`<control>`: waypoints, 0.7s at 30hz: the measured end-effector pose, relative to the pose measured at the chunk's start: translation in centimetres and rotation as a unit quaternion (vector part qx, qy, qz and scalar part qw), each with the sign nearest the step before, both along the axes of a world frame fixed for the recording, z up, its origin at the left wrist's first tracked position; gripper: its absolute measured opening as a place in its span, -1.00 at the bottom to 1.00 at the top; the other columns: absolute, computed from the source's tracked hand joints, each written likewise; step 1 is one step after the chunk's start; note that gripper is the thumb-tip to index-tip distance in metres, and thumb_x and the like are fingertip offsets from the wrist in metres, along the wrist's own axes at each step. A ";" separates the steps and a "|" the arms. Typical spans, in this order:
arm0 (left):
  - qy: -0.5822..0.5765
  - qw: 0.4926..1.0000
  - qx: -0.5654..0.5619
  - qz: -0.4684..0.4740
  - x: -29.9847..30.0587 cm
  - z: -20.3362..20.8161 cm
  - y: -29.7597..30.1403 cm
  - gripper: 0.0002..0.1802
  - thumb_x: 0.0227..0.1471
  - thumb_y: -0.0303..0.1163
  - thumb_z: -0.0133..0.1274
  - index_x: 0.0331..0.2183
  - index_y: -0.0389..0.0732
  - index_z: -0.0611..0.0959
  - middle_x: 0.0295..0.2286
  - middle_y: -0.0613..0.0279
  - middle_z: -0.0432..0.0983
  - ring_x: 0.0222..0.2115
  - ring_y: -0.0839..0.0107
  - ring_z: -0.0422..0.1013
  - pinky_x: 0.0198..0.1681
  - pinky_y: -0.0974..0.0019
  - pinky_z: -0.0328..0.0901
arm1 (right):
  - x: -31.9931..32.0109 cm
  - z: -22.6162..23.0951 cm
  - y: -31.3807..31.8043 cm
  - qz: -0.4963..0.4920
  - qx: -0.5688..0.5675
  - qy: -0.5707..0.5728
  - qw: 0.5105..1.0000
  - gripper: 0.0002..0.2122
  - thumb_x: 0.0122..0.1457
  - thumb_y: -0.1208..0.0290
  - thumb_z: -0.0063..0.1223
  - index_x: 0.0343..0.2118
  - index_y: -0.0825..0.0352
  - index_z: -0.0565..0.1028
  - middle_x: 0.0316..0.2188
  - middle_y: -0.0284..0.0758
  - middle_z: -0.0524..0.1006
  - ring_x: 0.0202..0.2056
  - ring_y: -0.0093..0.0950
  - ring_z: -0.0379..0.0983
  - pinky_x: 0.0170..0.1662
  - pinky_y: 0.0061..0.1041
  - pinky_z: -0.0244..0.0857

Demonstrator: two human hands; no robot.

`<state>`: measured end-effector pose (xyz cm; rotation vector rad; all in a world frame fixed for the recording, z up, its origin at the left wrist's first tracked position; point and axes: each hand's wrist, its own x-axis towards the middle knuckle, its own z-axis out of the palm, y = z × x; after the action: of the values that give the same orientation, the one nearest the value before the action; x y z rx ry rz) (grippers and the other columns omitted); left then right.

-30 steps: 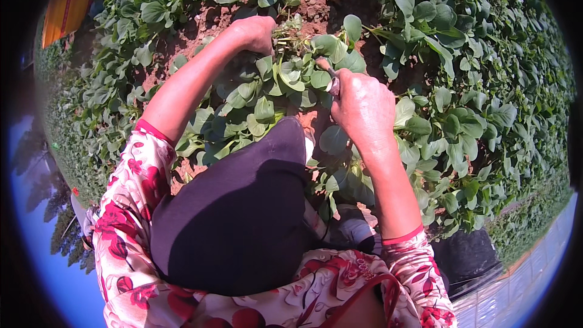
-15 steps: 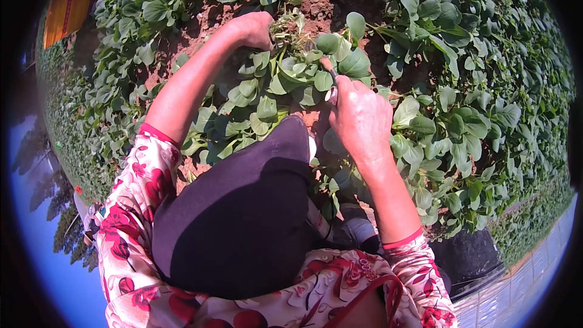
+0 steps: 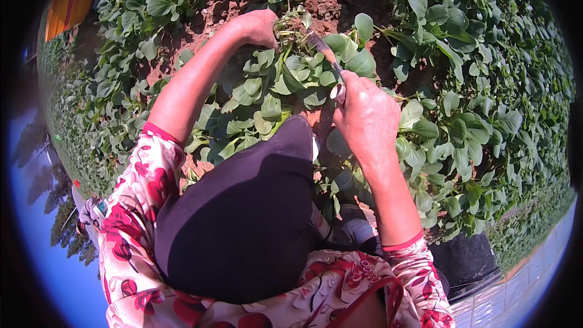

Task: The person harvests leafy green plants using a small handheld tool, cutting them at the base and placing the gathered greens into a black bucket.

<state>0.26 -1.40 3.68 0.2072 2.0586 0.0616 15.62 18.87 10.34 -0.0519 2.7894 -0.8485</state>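
Observation:
My left hand (image 3: 258,28) is closed on a bunch of leafy greens (image 3: 293,41). The tangle of pale stems or roots pokes out beside the knuckles, and most of the fingers are hidden behind the hand. My right hand (image 3: 367,109) is wrapped round the handle of a narrow knife (image 3: 327,53). Its blade, rusty or soil-stained, slants up and left, with the tip right by the bunch; I cannot tell whether it touches. Broad green leaves hang below and around the bunch, between my two hands.
Rows of leafy green plants (image 3: 467,124) spread on both sides, with reddish soil (image 3: 322,7) between them. My dark-clad knee (image 3: 243,225) rises in the middle. A black container (image 3: 464,259) stands at lower right. An orange panel (image 3: 70,9) shows at far upper left.
The knife has swung up and left, so more of its blade shows beside the bunch. My right hand has shifted slightly right and down. My left hand keeps its hold, nearly still.

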 end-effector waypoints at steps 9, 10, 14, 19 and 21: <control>-0.020 1.000 -0.013 0.000 -0.3 0.1 -0.3 -0.25 -0.41 -0.25 0.31 -0.12 -0.39 0.47 -0.19 -0.12 0.47 -0.19 0.18 0.44 -0.16 0.24 0.35 | 1.3 0.4 -1.4 0.047 0.042 -0.109 0.992 -0.83 -0.15 0.46 0.14 -0.45 0.31 0.43 -0.60 -0.23 0.47 -0.51 -0.22 0.48 -0.46 -0.27 0.35; -0.012 1.000 -0.008 0.003 -0.2 0.4 -0.2 -0.26 -0.41 -0.26 0.31 -0.12 -0.40 0.47 -0.19 -0.12 0.47 -0.19 0.18 0.44 -0.15 0.23 0.35 | 1.6 0.3 -1.4 0.040 0.036 -0.109 0.993 -0.83 -0.14 0.45 0.13 -0.42 0.32 0.45 -0.58 -0.20 0.49 -0.49 -0.21 0.48 -0.44 -0.28 0.36; -0.010 1.000 0.003 0.010 -0.1 0.7 0.0 -0.26 -0.42 -0.26 0.30 -0.13 -0.42 0.48 -0.19 -0.12 0.47 -0.17 0.17 0.43 -0.13 0.23 0.34 | 1.6 -0.5 -1.9 -0.003 0.028 -0.110 0.993 -0.79 -0.14 0.49 0.10 -0.36 0.32 0.49 -0.52 -0.15 0.52 -0.46 -0.19 0.49 -0.38 -0.26 0.36; 0.036 0.999 0.029 0.004 0.3 0.1 -0.7 -0.43 -0.41 -0.24 0.32 -0.30 -0.40 0.57 -0.30 -0.10 0.52 -0.25 0.17 0.47 -0.20 0.24 0.36 | 1.3 -1.2 -2.3 -0.050 0.009 -0.147 0.988 -0.76 -0.15 0.53 0.06 -0.31 0.32 0.51 -0.49 -0.13 0.54 -0.40 -0.17 0.49 -0.31 -0.23 0.35; 0.045 0.998 0.031 0.011 0.4 0.4 -0.6 -0.43 -0.41 -0.24 0.32 -0.31 -0.41 0.57 -0.30 -0.10 0.52 -0.26 0.17 0.48 -0.21 0.24 0.36 | 1.6 -1.5 -2.3 -0.086 -0.009 -0.167 0.982 -0.74 -0.15 0.54 0.06 -0.30 0.33 0.52 -0.48 -0.12 0.54 -0.38 -0.18 0.50 -0.28 -0.25 0.36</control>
<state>0.66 -2.03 4.10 0.2294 2.1506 0.1315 17.24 16.61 8.80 0.3060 2.4948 -0.8323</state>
